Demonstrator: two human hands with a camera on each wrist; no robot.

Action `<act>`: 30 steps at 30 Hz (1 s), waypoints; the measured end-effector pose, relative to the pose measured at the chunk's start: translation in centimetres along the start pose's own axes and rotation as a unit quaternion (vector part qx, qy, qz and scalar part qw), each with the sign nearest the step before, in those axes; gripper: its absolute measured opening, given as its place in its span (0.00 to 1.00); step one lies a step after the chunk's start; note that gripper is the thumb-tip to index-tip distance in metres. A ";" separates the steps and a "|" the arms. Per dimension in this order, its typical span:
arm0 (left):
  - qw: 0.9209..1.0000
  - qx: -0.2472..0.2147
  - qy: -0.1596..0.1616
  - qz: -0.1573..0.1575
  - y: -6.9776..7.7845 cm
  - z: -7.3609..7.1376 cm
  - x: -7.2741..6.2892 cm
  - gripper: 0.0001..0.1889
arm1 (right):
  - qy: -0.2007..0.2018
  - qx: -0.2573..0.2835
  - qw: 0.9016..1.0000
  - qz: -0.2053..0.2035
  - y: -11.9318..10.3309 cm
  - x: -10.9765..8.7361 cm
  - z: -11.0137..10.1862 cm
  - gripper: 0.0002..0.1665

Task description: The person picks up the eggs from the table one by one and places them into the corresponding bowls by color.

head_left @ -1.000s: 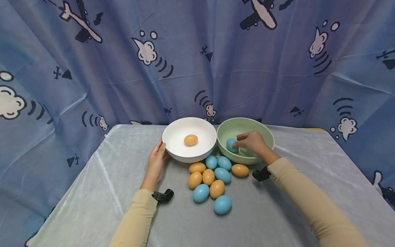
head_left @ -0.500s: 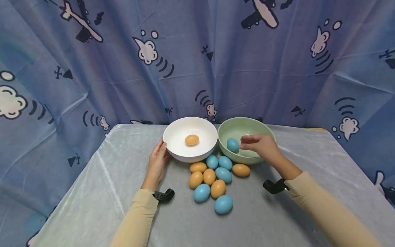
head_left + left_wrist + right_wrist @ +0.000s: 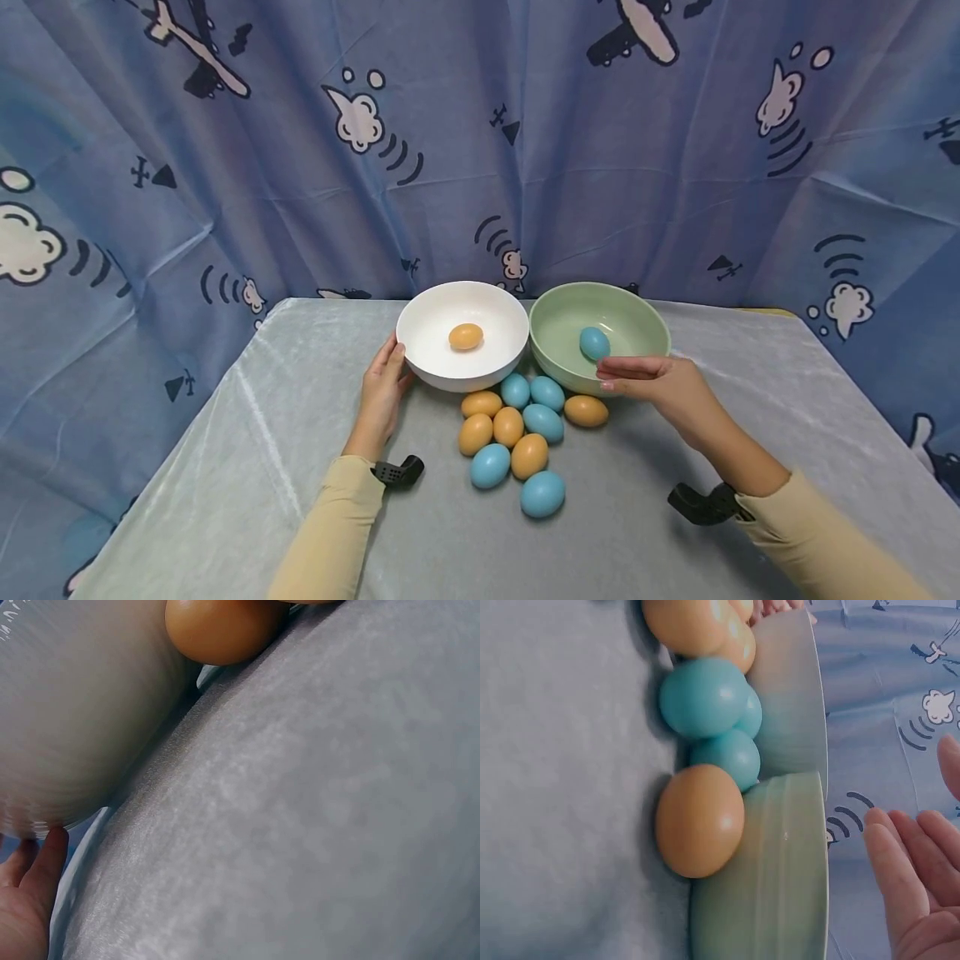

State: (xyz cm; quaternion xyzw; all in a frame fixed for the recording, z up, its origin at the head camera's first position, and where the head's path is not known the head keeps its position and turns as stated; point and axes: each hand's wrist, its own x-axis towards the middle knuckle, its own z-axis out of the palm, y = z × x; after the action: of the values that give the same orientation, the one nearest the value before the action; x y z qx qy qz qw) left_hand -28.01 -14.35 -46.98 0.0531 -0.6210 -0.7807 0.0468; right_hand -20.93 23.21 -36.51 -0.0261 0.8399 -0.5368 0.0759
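Note:
My left hand (image 3: 380, 402) rests against the left side of the white bowl (image 3: 450, 382), its straight fingers touching the outer wall in the left wrist view. One orange egg (image 3: 466, 337) lies inside that bowl. Close beside it stands the green bowl (image 3: 637, 325), holding a blue egg (image 3: 595, 342). My right hand (image 3: 667, 393) hovers over the green bowl's front rim, fingers extended and holding nothing. In the right wrist view its fingers (image 3: 900, 881) are spread apart from the thumb.
Several blue and orange eggs cluster in front of the bowls, including an orange egg (image 3: 586, 411) by the green bowl and a blue egg (image 3: 542, 494) nearest me. A grey cloth (image 3: 645, 533) covers the table. Behind it hangs a patterned blue curtain (image 3: 450, 208).
My right hand has let go of the blue egg and drawn back toward the green bowl's front rim. The egg has rolled rightward inside. My left hand stays at the white bowl.

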 end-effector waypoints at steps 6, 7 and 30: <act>1.000 -0.003 0.000 -0.004 0.0 0.0 0.1 0.30 | -0.016 0.014 1.000 0.013 0.8 -1.6 0.0 0.32; 1.000 -0.002 0.000 -0.004 0.0 0.0 0.1 0.30 | -0.018 0.019 1.000 0.014 1.0 -1.8 0.0 0.32; 1.000 0.000 0.003 -0.004 0.2 0.0 0.0 0.30 | -0.001 0.007 0.998 0.060 4.6 -2.1 0.1 0.33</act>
State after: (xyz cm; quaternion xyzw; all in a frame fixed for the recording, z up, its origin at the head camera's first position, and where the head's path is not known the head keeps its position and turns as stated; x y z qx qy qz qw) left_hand -27.98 -14.39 -46.83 0.0578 -0.6208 -0.7805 0.0459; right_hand -18.70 25.34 -40.52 0.0239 0.8361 -0.5371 0.1091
